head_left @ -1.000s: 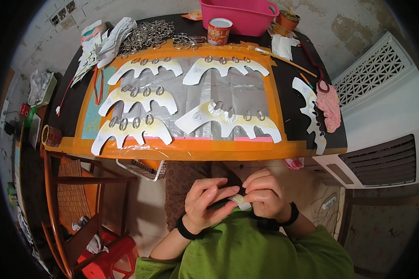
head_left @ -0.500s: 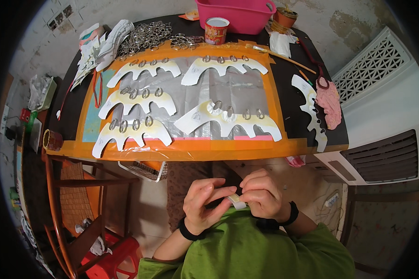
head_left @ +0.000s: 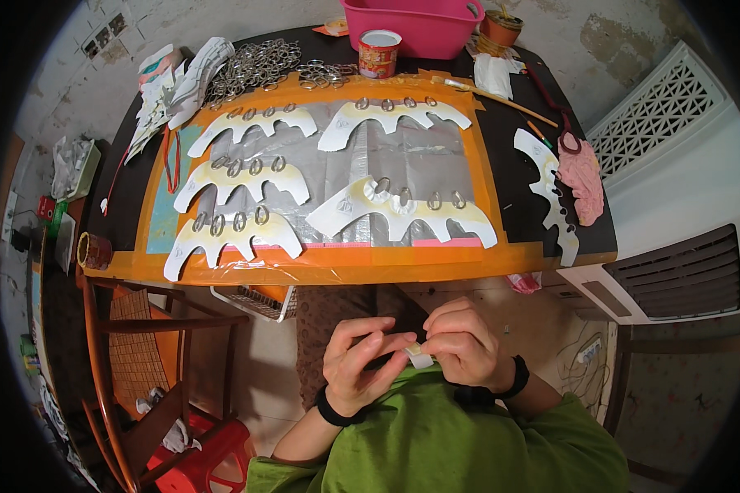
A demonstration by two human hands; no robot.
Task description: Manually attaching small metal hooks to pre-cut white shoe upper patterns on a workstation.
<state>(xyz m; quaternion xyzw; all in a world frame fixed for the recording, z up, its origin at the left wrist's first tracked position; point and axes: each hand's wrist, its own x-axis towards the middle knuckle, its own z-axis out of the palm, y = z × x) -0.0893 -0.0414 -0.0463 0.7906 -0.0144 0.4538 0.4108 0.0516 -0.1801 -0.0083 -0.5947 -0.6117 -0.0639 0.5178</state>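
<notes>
In front of my green shirt, below the table's near edge, my left hand (head_left: 358,361) and my right hand (head_left: 471,349) face each other, fingers bent. Between their fingertips is a small white piece (head_left: 420,360) with a yellowish coating on its upper part. Both hands pinch it; its far end is hidden by the right fingers. On the table lie several white scalloped cut-outs (head_left: 345,211) with yellowish edges. Each of these has oval metal rings (head_left: 239,220) set along its upper edge. Another white scalloped strip (head_left: 545,171), with dark holes along one edge, lies at the right.
Orange tape (head_left: 329,272) borders a grey sheet on the dark table. At the back are a heap of metal rings (head_left: 259,66), a red tin (head_left: 379,56), a pink tub (head_left: 415,29) and a long-handled brush (head_left: 501,100). A wooden chair (head_left: 168,324) stands left, a white appliance (head_left: 682,205) right.
The view has shifted very slightly. Both hands keep nearly the same pose around the small white piece, and nothing on the table has visibly moved.
</notes>
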